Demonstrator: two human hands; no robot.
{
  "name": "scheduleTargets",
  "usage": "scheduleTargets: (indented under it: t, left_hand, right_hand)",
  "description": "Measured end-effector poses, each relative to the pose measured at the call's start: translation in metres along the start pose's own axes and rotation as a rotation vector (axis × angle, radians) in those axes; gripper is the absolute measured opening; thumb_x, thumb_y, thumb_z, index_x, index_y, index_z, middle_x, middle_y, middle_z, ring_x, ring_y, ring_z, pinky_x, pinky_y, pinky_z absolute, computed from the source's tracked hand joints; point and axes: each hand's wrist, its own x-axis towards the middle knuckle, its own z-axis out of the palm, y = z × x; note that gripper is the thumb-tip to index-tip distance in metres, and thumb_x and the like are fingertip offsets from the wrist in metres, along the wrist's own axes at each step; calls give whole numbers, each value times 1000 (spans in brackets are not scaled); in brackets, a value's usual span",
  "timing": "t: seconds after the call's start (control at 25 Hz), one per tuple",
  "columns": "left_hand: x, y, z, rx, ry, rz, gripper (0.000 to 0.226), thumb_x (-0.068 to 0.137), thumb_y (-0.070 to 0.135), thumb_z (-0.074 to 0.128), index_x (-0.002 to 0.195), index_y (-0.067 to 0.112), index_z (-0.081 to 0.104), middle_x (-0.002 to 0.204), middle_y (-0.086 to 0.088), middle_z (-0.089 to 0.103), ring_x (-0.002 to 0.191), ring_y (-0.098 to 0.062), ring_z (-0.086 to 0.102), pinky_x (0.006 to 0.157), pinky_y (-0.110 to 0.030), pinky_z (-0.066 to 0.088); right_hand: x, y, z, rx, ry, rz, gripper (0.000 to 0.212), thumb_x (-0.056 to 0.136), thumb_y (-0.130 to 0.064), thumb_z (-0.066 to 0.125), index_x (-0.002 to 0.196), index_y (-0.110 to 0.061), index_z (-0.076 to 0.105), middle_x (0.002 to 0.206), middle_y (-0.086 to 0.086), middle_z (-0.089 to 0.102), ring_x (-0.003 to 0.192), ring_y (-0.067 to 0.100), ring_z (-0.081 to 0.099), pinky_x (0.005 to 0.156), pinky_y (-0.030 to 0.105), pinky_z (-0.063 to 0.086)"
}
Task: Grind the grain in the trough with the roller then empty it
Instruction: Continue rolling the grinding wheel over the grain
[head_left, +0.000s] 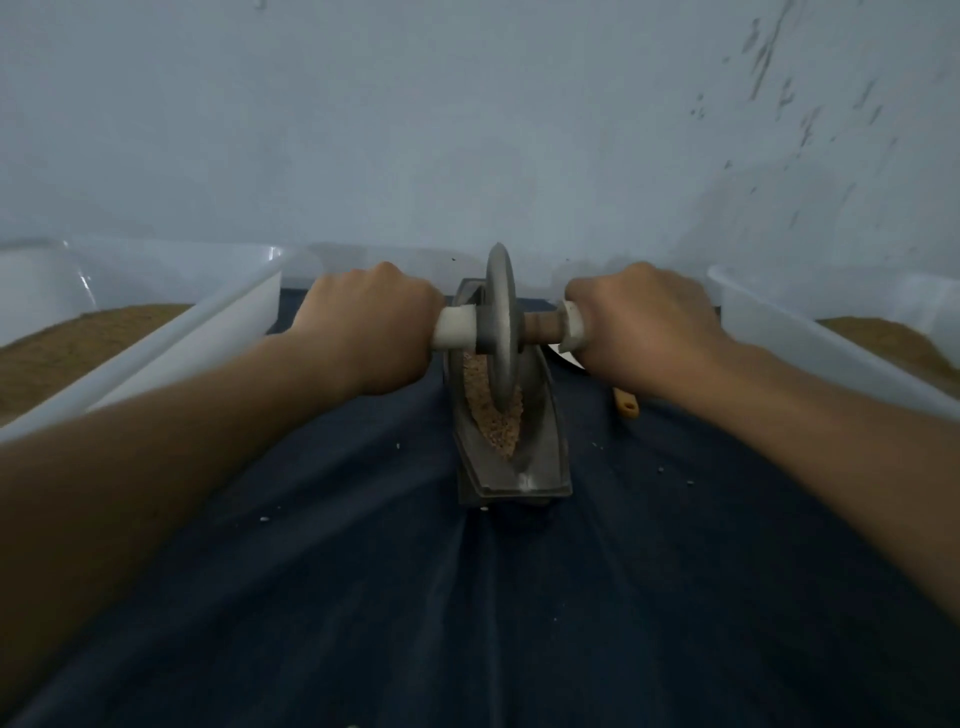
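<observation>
Dark blue cloth (467, 597) covers the counter. White plastic bins flank it: left tub (171, 343) and right tub (810, 343), both holding brown meal. Grey metal trough (545, 447) sits centre on the cloth, running lengthwise away from the person. Roller disc (501, 322) stands upright in the trough, on the crushed grain (498, 421). Left hand (363, 327) and right hand (644, 322) are each wrapped tight round a white axle handle. Small wooden tip (626, 402) shows under the right wrist.
</observation>
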Motion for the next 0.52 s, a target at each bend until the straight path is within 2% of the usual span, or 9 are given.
scheduleTargets:
  t: [0.12, 0.2, 0.32, 0.52]
  left_hand:
    - [-11, -9, -22, -12, 88, 24, 8, 78, 34, 60, 86, 35, 60, 64, 10, 35, 52, -15, 35, 54, -30, 34]
    - [-17, -8, -27, -38, 19, 42, 9, 77, 35, 60, 79, 36, 51, 65, 11, 37, 52, -12, 35, 55, -30, 35]
    - [-22, 1, -12, -72, -117, 76, 14, 79, 37, 61, 77, 37, 47, 67, 12, 44, 57, -13, 46, 56, -31, 42]
    - [18, -6, 27, -99, -243, 36, 26, 78, 37, 65, 67, 30, 43, 68, 8, 54, 59, -14, 54, 58, -33, 51]
  right_hand:
    - [-13, -2, -27, -29, 84, -3, 15, 76, -29, 66, 72, -27, 51, 62, -5, 47, 50, 12, 39, 47, 22, 22]
    - [-22, -4, -32, -41, 35, -5, 16, 75, -31, 67, 71, -28, 52, 61, -7, 46, 49, 10, 38, 46, 21, 22]
    - [-31, -5, -18, -36, -46, -15, 19, 76, -33, 68, 70, -30, 50, 60, -8, 46, 50, 10, 38, 46, 22, 25]
    - [-4, -2, 28, -82, 30, -10, 24, 74, -38, 69, 68, -30, 47, 58, -4, 44, 47, 14, 36, 47, 21, 26]
